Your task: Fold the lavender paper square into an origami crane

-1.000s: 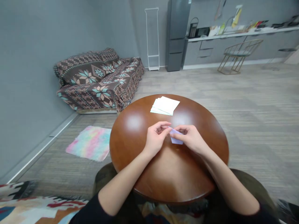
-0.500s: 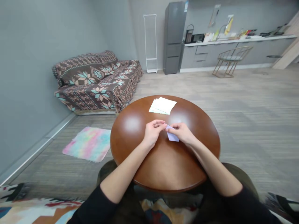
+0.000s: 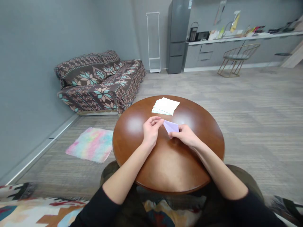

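Observation:
A small folded sheet of purple paper (image 3: 171, 126) is held between my two hands, above the middle of the round brown table (image 3: 170, 173). My left hand (image 3: 151, 128) pinches its pointed upper-left corner between thumb and fingertips. At the other end, my right hand (image 3: 184, 135) grips the wider edge, thumb in front and fingers partly hidden behind the paper. A crease runs across the sheet. Farther back on the table lies a loose stack of white sheets (image 3: 166, 106), fanned slightly and touched by neither hand.
Left of the table a fluffy pastel rug (image 3: 91, 145) lies on the floor. Beyond it stands a sofa (image 3: 99, 83) under a patterned cover. A grey fridge (image 3: 176, 37), a white rack (image 3: 153, 42), a kitchen counter (image 3: 236, 39) and a wire chair (image 3: 238, 60) are at the back.
The purple paper has turned, so its point now faces upper left and more of it shows. My left hand has moved slightly left and up, away from my right. The view has shifted a little.

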Available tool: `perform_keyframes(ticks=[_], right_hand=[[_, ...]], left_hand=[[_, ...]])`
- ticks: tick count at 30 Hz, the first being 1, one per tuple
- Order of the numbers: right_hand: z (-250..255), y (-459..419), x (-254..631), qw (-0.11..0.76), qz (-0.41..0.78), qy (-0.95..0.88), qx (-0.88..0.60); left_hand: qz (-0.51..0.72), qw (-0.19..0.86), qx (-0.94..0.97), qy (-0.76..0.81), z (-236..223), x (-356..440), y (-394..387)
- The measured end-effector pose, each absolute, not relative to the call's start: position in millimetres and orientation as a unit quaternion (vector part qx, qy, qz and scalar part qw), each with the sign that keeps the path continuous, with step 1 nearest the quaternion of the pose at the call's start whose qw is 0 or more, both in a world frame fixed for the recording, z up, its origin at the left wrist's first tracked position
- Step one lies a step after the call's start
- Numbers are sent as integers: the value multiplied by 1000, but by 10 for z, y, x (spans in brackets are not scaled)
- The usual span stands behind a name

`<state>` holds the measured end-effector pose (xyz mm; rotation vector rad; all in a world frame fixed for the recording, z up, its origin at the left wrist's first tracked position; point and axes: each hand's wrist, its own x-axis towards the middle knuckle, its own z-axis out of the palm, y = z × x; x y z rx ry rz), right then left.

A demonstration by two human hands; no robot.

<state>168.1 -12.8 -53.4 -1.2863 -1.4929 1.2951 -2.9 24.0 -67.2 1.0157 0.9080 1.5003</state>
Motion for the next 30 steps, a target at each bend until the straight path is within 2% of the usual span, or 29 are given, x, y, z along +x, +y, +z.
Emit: perform_keyframes(ticks=[5,10,13,17,25,30], right_hand=[[-584,-128,1698,386,494,-587,-512],[-653,-112,1712,486,468,-544,-498],[-666,-112,1722,508,454,-547,-487],[-652,-128,1731,504,445,-555,-489],[-651,-139,1724,470,473,-552,-500],[-681,-122,1718,469,480,-545,-502]], left_hand=[[619,528,439,380,-657,-44,231],[583,532,491,369,-642,-30,198],[571,554,489,358,-661,-15,189],[542,601,481,337,-689,-8,189],[552,568,487,367,-678,-11,179],[576,601,428,351,-666,6,179]])
